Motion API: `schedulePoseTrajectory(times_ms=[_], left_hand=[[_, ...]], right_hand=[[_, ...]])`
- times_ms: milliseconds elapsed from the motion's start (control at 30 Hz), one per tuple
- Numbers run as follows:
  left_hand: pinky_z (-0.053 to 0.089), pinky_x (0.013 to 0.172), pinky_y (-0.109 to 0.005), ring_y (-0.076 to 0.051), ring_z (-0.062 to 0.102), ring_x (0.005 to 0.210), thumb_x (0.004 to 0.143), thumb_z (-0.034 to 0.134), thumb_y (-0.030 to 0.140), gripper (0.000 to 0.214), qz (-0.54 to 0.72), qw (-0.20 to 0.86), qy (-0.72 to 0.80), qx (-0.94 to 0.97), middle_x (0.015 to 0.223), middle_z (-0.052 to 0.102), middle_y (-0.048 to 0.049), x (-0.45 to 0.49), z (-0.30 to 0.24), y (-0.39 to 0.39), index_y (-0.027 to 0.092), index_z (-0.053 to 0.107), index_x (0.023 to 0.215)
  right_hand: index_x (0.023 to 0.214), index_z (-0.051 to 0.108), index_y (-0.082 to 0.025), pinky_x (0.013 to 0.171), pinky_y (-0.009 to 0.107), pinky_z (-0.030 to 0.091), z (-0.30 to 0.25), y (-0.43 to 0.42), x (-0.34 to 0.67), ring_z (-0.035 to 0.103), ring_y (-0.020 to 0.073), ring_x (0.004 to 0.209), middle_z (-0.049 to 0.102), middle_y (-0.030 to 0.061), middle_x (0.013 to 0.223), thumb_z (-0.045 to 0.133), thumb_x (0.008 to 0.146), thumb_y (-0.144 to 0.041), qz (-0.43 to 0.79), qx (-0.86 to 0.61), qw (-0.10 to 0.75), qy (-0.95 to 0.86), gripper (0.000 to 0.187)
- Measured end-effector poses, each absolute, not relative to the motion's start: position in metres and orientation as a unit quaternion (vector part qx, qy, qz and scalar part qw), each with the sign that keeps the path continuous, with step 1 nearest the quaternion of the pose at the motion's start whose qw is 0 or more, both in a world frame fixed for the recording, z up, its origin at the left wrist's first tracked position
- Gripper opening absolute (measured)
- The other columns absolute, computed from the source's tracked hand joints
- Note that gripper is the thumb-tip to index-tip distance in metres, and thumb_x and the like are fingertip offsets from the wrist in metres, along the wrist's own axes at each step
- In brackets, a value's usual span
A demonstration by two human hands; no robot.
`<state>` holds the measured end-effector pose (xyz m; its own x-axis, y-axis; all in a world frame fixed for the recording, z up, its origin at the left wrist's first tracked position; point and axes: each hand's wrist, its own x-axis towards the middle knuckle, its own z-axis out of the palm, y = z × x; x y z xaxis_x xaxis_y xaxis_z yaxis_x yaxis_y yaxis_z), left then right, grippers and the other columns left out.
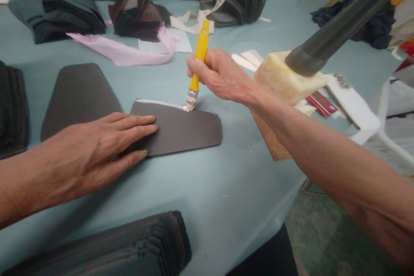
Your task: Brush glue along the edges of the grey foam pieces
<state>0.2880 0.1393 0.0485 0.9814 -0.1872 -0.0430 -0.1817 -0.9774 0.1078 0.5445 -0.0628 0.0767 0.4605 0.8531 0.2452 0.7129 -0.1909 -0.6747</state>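
Observation:
My right hand grips a paintbrush by its yellow handle, thumb and fingers closed round it. The bristles, coated in something white, touch the far edge of a dark grey flat piece. A thin white strip of coating runs along that edge, from the left corner to the brush. My left hand lies flat on the left part of this piece, fingers stretched out. Beyond my left wrist lies a second dark grey piece, partly covered by the hand.
Dark stacked pieces lie at the near edge, with another stack at far left. Folded dark cloth and a pink strip lie behind. A yellowish block under a black pole stands right, beside a red box.

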Motion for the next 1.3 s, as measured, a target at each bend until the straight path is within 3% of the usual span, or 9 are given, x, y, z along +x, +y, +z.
schedulePoseTrajectory(times_ms=[267, 400, 533, 700, 1000, 1133, 1300], left_hand=[[0.047, 0.129, -0.051, -0.030, 0.061, 0.144, 0.101, 0.028, 0.080, 0.075, -0.048, 0.076, -0.067, 0.994, 0.163, 0.059, 0.0033, 0.289, 0.047, 0.144, 0.039, 0.062, 0.152], [0.039, 0.134, -0.051, -0.031, 0.055, 0.150, 0.104, 0.031, 0.077, 0.071, -0.073, 0.092, -0.043, 0.992, 0.168, 0.053, 0.0005, 0.286, 0.051, 0.140, 0.036, 0.057, 0.157], [0.039, 0.133, -0.049, -0.030, 0.059, 0.145, 0.104, 0.031, 0.077, 0.070, -0.050, 0.101, -0.048, 0.992, 0.166, 0.056, 0.0024, 0.285, 0.052, 0.138, 0.037, 0.058, 0.156], [0.039, 0.132, -0.049, -0.031, 0.059, 0.145, 0.105, 0.029, 0.077, 0.072, -0.044, 0.104, -0.056, 0.992, 0.165, 0.057, 0.0006, 0.286, 0.050, 0.141, 0.035, 0.056, 0.157], [0.037, 0.132, -0.047, -0.027, 0.055, 0.148, 0.110, 0.036, 0.060, 0.056, -0.059, 0.094, -0.063, 0.992, 0.168, 0.053, 0.0026, 0.284, 0.048, 0.146, 0.036, 0.052, 0.159], [0.035, 0.133, -0.047, -0.027, 0.055, 0.148, 0.109, 0.038, 0.059, 0.055, -0.050, 0.108, -0.067, 0.991, 0.168, 0.053, 0.0047, 0.285, 0.046, 0.150, 0.038, 0.054, 0.158], [0.034, 0.134, -0.046, -0.024, 0.056, 0.145, 0.109, 0.036, 0.053, 0.054, -0.076, 0.137, -0.025, 0.987, 0.161, 0.060, 0.0008, 0.290, 0.058, 0.143, 0.031, 0.060, 0.151]], right_hand=[[0.077, 0.063, -0.020, 0.072, 0.029, 0.040, 0.085, -0.083, 0.541, 0.054, 0.0131, 0.072, 0.057, -0.0022, 0.067, 0.052, 0.111, -0.038, 0.082, -0.797, 0.344, -0.490, 0.040], [0.073, 0.058, -0.023, 0.072, 0.032, 0.040, 0.086, -0.094, 0.541, 0.053, 0.0148, 0.072, 0.059, -0.0013, 0.069, 0.053, 0.110, -0.046, 0.085, -0.801, 0.344, -0.483, 0.045], [0.073, 0.061, -0.023, 0.072, 0.034, 0.039, 0.080, -0.104, 0.548, 0.054, 0.0162, 0.070, 0.064, 0.0004, 0.073, 0.052, 0.109, -0.057, 0.073, -0.799, 0.351, -0.482, 0.050], [0.080, 0.068, -0.021, 0.075, 0.034, 0.041, 0.075, -0.117, 0.554, 0.060, 0.0159, 0.075, 0.070, 0.0017, 0.079, 0.051, 0.109, -0.050, 0.066, -0.800, 0.360, -0.476, 0.044], [0.080, 0.067, -0.024, 0.068, 0.034, 0.040, 0.075, -0.132, 0.554, 0.045, 0.0140, 0.065, 0.050, -0.0025, 0.066, 0.053, 0.108, -0.050, 0.073, -0.805, 0.372, -0.456, 0.041], [0.082, 0.068, -0.022, 0.067, 0.032, 0.040, 0.074, -0.138, 0.553, 0.046, 0.0135, 0.066, 0.053, -0.0022, 0.069, 0.053, 0.108, -0.048, 0.071, -0.810, 0.377, -0.443, 0.039], [0.082, 0.067, -0.022, 0.066, 0.032, 0.041, 0.082, -0.144, 0.549, 0.044, 0.0126, 0.064, 0.050, -0.0025, 0.068, 0.055, 0.107, -0.043, 0.070, -0.809, 0.387, -0.437, 0.035]])
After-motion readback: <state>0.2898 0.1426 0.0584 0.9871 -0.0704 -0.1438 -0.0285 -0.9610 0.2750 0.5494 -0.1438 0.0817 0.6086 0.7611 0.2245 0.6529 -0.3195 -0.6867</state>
